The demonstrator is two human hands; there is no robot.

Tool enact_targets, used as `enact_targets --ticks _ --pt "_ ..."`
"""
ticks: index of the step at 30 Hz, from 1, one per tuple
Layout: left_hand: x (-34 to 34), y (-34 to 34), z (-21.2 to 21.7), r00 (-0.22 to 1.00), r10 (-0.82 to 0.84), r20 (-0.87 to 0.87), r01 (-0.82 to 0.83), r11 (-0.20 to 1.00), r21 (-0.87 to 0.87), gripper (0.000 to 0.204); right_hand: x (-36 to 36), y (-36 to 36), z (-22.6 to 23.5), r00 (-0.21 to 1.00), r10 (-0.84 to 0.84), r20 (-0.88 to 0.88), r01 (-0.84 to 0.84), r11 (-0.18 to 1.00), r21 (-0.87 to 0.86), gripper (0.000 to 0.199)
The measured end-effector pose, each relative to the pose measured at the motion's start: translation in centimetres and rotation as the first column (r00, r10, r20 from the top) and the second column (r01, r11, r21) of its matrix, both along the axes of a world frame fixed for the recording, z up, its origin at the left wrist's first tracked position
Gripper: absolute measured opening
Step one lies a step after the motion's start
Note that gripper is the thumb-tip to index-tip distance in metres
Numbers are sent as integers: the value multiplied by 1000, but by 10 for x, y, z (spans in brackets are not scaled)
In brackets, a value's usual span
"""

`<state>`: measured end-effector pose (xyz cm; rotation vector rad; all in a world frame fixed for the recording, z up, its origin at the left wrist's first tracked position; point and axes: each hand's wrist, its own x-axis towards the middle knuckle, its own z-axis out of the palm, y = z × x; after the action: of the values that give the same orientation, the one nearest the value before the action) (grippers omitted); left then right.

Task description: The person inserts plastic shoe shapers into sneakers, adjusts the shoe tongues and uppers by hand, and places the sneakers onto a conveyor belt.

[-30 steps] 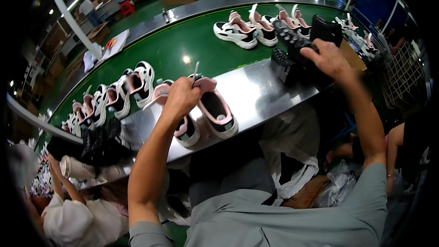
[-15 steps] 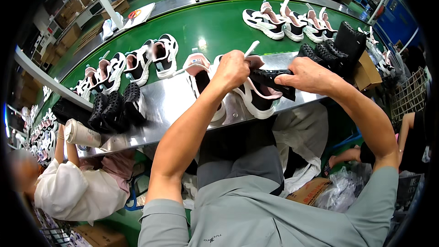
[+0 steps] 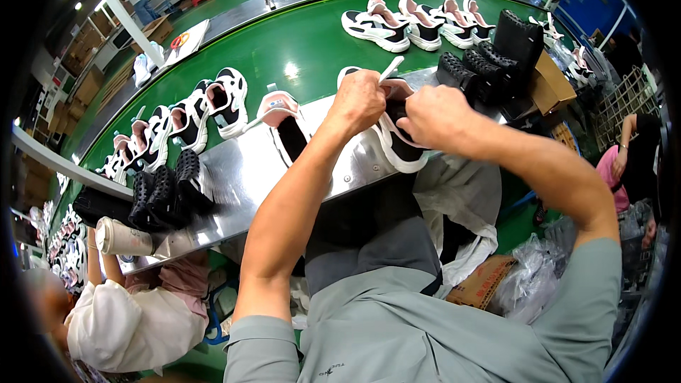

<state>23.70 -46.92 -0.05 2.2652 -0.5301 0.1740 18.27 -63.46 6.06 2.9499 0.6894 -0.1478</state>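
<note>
In front of me a white, black and pink sneaker [image 3: 406,159] sits on the metal ledge, its heel end toward me. My left hand [image 3: 362,99] is closed on its upper by the tongue, and a white strap [image 3: 390,68] sticks up beside the fingers. My right hand [image 3: 438,115] is closed over the shoe's opening, its thumb pointing inside. A dark piece [image 3: 396,110], seemingly the black studded insert, shows between my hands; the right fingers hide most of it. Left of this shoe stands a matching sneaker [image 3: 281,108] with a pink lining, partly behind my left forearm.
Sneakers stand on the green belt [image 3: 291,57] at left [image 3: 228,103] and far right [image 3: 379,27]. Black studded inserts sit in groups on the ledge at left [image 3: 193,177] and right [image 3: 482,71]. A pale cup [image 3: 126,237] is by a co-worker [image 3: 135,323]. A carton [image 3: 550,85] stands at right.
The black studded insert, plainly seen in my right hand before, has gone down into the sneaker and is mostly hidden. My right hand has shifted left, nearer my left hand. My view has swung rightward.
</note>
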Motion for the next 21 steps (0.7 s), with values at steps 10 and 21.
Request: enact_targets --ticks 10,21 --pt "-13 -2 -6 963 121 -242 -151 983 -106 83 24 -40 -46 968 -170 183 37 823 567 35" --pt "-22 -34 -37 834 478 -274 -453 878 154 54 55 -15 -98 938 -346 27 283 808 516 32"
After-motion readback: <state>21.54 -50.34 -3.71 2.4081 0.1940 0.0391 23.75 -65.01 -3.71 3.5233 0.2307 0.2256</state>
